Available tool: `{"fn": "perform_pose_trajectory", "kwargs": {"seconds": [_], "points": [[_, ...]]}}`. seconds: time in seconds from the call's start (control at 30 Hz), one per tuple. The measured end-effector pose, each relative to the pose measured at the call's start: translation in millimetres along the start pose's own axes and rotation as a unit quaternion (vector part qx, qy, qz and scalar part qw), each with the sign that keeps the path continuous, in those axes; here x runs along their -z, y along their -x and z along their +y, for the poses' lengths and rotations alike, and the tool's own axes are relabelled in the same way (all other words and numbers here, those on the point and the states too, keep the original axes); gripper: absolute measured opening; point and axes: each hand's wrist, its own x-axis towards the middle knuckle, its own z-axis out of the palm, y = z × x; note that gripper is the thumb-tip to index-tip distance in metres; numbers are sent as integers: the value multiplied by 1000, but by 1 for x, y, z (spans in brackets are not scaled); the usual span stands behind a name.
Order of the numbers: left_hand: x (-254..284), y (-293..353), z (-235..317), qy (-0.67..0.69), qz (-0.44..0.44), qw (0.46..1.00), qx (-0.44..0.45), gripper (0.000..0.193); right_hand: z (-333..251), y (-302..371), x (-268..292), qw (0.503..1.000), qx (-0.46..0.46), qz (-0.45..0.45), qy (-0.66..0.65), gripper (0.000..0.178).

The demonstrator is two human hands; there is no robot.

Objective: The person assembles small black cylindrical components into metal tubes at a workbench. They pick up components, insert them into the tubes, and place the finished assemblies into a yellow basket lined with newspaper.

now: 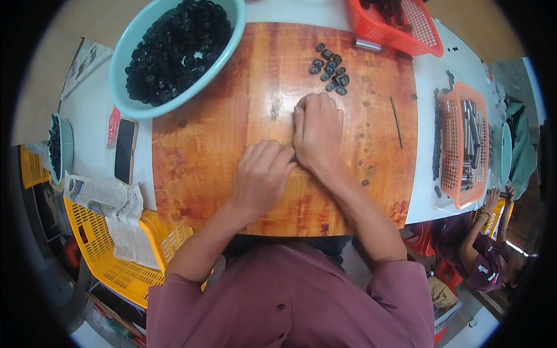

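Observation:
Over the middle of the wooden board (pixel 220 116), my left hand (pixel 264 171) and my right hand (pixel 319 130) work close together, nearly touching. A small black piece (pixel 294 159) shows at the left fingertips, beside the base of my right hand; most of it is hidden. The left fingers are closed on this piece. My right fingers curl inward, closed, and what they hold is covered by the hand. Just beyond my right hand lies a loose cluster of small black oval parts (pixel 331 68) with slot-like centres.
A light-blue basin (pixel 119 87) heaped with black parts overlaps the board's far left. Red basket (pixel 426 35) and metal cylinder (pixel 368 45) sit far right; a thin rod (pixel 397 123) lies nearer. Farther right, an orange basket (pixel 458 194) holds metal tubes. A phone (pixel 125 152) lies left.

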Motion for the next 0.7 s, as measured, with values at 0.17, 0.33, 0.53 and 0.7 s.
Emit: {"fn": "perform_pose_trajectory", "kwargs": {"seconds": [0.17,0.33,0.53,0.7], "points": [[4,-2,-2,10,5,1000,2,25,-4,-3,1,1000,-10,-9,5,13],[5,-3,-3,14,1,1000,0,26,-5,-4,2,1000,0,4,18,13],[-3,4,-1,-28,-30,999,5,26,4,5,-4,1000,-2,-6,3,12],[3,2,2,-26,8,999,-21,26,-1,-2,4,998,-27,-7,-54,16]]}}
